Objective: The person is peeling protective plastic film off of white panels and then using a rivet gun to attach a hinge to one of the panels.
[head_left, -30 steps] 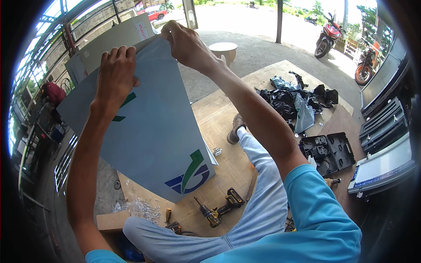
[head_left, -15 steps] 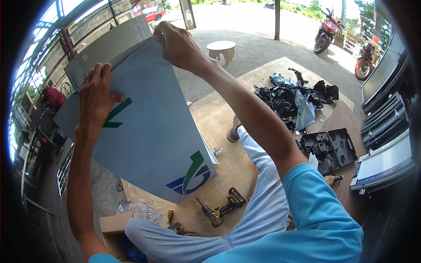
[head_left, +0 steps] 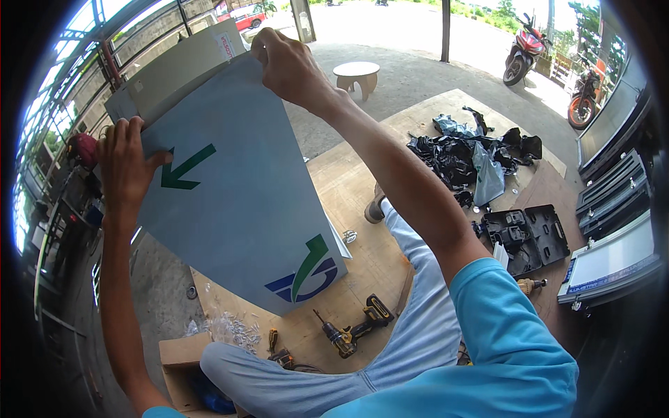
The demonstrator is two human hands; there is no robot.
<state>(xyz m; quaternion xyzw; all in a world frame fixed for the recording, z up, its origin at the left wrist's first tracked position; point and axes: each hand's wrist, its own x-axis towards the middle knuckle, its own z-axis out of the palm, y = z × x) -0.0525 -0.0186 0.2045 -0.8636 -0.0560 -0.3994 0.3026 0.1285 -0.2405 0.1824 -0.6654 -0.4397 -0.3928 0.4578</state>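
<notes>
A large blue-grey sheet (head_left: pixel 230 216), printed with a green arrow and a blue-and-green emblem, stands tilted in front of me. Behind its upper edge shows a cream panel (head_left: pixel 182 70); how far the two are joined is hidden. My right hand (head_left: pixel 293 73) pinches the sheet's upper right corner. At the upper left edge, my left hand (head_left: pixel 127 164) has its fingers at the rim and its thumb across the blue-grey face, near the arrow. Below the lower corner, a yellow-and-black cordless drill (head_left: pixel 352 327) lies on the plywood board (head_left: pixel 334 167).
Crumpled black plastic wrapping (head_left: pixel 446 157) and an open black tool case (head_left: pixel 526 240) lie to the right. Framed panels (head_left: pixel 613 268) lean beyond them. Small hardware in clear plastic (head_left: pixel 237 331) and a cardboard box (head_left: pixel 182 352) are near my knee. A round stool (head_left: pixel 356 72) stands farther off.
My left hand has slid left along the upper edge, uncovering more of the green arrow. The sheet has shifted slightly, and my right hand keeps its pinch at the corner.
</notes>
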